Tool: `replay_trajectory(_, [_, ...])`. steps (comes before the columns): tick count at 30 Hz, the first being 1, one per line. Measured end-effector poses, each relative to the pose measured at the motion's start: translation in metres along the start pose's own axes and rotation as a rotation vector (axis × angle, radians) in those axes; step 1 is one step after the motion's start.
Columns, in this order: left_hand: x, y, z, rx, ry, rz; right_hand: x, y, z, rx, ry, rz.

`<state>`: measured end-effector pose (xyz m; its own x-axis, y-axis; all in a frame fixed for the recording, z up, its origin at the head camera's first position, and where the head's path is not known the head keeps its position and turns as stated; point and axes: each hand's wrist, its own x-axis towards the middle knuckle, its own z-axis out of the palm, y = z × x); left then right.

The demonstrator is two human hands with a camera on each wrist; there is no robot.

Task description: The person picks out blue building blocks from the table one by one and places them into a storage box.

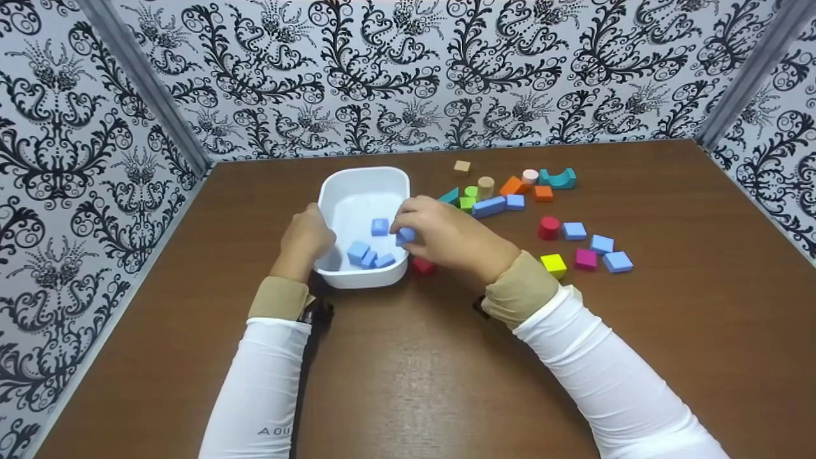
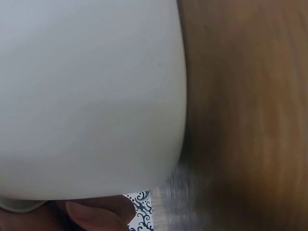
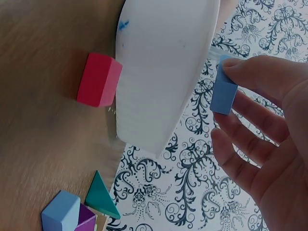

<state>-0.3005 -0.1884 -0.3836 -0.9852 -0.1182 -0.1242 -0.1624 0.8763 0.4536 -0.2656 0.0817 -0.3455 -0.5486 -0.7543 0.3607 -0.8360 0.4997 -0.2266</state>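
In the head view a white plastic tub (image 1: 363,279) stands on the table with several blue blocks (image 1: 358,252) inside. My left hand (image 1: 308,234) grips the tub's left rim; in the left wrist view the tub's wall (image 2: 91,96) fills most of the frame, and fingers (image 2: 91,214) show below it. Over the tub's right rim, my right hand (image 1: 440,234) pinches a blue block (image 1: 405,236). The right wrist view shows this blue block (image 3: 224,94) between thumb and fingertips, beside the tub's outer wall (image 3: 154,72). A red block (image 3: 99,81) lies on the table close against the tub.
Right of the tub lie loose blocks: a long blue block (image 1: 489,207), a teal arch (image 1: 558,179), a red cylinder (image 1: 548,228), a yellow block (image 1: 553,265), a magenta block (image 1: 586,259) and several flat blue blocks (image 1: 618,262). A patterned wall (image 1: 408,83) closes the table's back.
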Motion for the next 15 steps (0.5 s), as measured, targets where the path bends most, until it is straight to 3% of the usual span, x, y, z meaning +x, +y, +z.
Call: replay_trajectory(15, [-0.0001, -0.0012, -0.0002, 0.003, 0.008, 0.013, 0.0001, -0.0021, 0.0079, 0.031, 0.004, -0.010])
